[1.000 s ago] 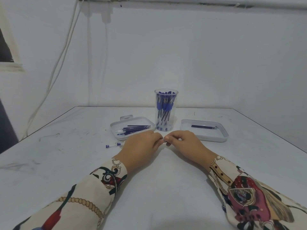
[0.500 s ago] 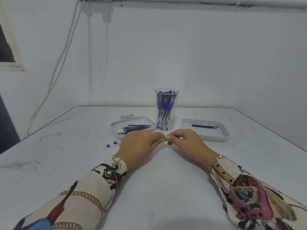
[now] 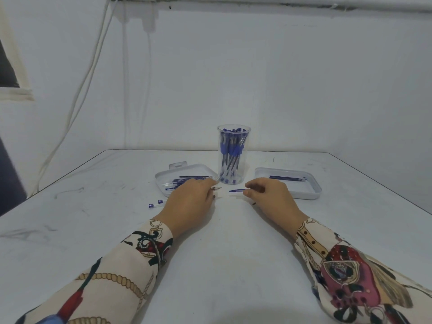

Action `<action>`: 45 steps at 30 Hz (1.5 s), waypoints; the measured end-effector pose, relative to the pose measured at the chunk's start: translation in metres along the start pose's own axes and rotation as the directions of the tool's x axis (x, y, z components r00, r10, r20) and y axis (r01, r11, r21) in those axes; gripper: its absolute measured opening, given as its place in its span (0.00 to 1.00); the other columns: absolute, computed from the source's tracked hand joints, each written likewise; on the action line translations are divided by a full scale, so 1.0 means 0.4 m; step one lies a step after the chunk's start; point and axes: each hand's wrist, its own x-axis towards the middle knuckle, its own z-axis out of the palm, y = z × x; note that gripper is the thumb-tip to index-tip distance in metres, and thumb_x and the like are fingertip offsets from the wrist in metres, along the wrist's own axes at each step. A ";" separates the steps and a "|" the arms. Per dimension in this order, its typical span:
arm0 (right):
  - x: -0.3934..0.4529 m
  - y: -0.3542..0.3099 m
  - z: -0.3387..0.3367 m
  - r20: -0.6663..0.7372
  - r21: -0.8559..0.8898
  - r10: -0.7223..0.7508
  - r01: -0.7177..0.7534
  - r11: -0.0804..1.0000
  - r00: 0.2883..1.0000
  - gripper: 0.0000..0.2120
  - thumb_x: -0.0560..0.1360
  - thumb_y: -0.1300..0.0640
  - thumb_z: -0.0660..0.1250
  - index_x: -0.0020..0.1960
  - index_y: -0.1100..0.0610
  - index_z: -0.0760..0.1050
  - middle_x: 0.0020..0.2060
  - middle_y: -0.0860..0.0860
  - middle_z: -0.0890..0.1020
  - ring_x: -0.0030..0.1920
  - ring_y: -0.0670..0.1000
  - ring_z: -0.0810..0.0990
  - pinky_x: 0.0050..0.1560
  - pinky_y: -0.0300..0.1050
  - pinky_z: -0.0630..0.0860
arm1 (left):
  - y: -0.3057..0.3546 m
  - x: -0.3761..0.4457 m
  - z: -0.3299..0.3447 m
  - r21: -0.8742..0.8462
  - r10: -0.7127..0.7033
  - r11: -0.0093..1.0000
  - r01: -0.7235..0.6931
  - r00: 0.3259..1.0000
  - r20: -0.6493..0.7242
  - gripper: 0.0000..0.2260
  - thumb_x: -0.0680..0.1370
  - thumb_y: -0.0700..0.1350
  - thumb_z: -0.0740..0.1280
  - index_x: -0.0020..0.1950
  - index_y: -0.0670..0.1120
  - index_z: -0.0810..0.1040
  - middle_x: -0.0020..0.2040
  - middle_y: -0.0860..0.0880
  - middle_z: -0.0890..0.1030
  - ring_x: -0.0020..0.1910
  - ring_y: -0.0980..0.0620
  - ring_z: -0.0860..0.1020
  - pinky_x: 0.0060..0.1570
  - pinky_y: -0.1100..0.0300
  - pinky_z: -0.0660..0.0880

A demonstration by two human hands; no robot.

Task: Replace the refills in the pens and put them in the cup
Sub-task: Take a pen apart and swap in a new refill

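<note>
My left hand grips a pen barrel; its pointed metal tip pokes out to the right and its blue rear end shows at the left. My right hand pinches a blue refill that points left, a short gap from the tip. Behind my hands stands a clear cup filled with several blue pens. A white tray at the left holds several refills. Another white tray at the right holds a few refills.
The white table reaches to a white wall at the back. Cables hang down the wall at the left. The table's left and right edges lie well away from my hands.
My hands, joined at the fingertips before, have moved apart. The refill has come out of the barrel and sits in my right hand, while the barrel stays in my left.
</note>
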 end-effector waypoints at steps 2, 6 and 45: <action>0.002 0.003 0.006 -0.012 -0.096 -0.025 0.024 0.995 1.000 0.09 0.75 0.49 0.68 0.53 0.50 0.81 0.45 0.45 0.82 0.49 0.46 0.78 0.54 0.45 0.75 | 0.002 0.004 -0.001 -0.024 -0.024 0.999 0.024 1.000 0.017 0.12 0.80 0.45 0.55 0.61 0.48 0.74 0.51 0.48 0.79 0.48 0.50 0.74 0.41 0.58 0.68; 0.000 -0.001 0.018 -0.023 -0.273 -0.119 0.109 0.956 0.993 0.09 0.75 0.47 0.66 0.50 0.49 0.81 0.44 0.46 0.84 0.48 0.49 0.78 0.52 0.47 0.74 | 0.000 0.004 0.004 -0.055 -0.031 0.998 0.033 0.999 0.034 0.08 0.80 0.46 0.57 0.53 0.47 0.75 0.47 0.49 0.79 0.46 0.50 0.73 0.43 0.55 0.71; -0.027 -0.050 0.027 0.148 0.242 -0.168 0.129 0.962 0.975 0.03 0.75 0.54 0.69 0.44 0.47 0.77 0.41 0.45 0.80 0.41 0.43 0.75 0.45 0.38 0.72 | 0.035 -0.016 -0.017 -0.131 0.112 0.985 -0.113 0.994 -0.018 0.10 0.80 0.45 0.59 0.59 0.50 0.77 0.45 0.52 0.74 0.50 0.53 0.71 0.43 0.62 0.64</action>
